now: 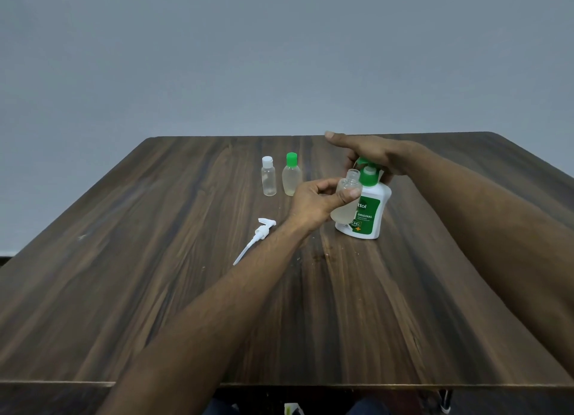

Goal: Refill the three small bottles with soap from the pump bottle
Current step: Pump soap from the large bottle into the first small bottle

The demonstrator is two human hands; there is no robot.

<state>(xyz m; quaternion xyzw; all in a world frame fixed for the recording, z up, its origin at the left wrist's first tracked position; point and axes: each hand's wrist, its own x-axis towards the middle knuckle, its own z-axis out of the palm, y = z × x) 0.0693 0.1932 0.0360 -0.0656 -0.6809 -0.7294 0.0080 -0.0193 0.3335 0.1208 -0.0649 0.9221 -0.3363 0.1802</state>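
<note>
A white pump bottle [369,211] with a green label and green pump head stands upright on the wooden table [186,290]. My right hand [369,153] lies over the pump head, fingers extended, pressing on it. My left hand [316,201] grips an open, uncapped clear small bottle [348,197], its mouth just below the pump spout; pale liquid sits in its lower part. Two other small bottles stand further back: one with a white cap [268,176] and one with a green cap [291,175].
A loose white pump dispenser with its long tube [255,240] lies on the table to the left of my left wrist. The table's near edge runs across the bottom of the view. A plain grey wall stands behind.
</note>
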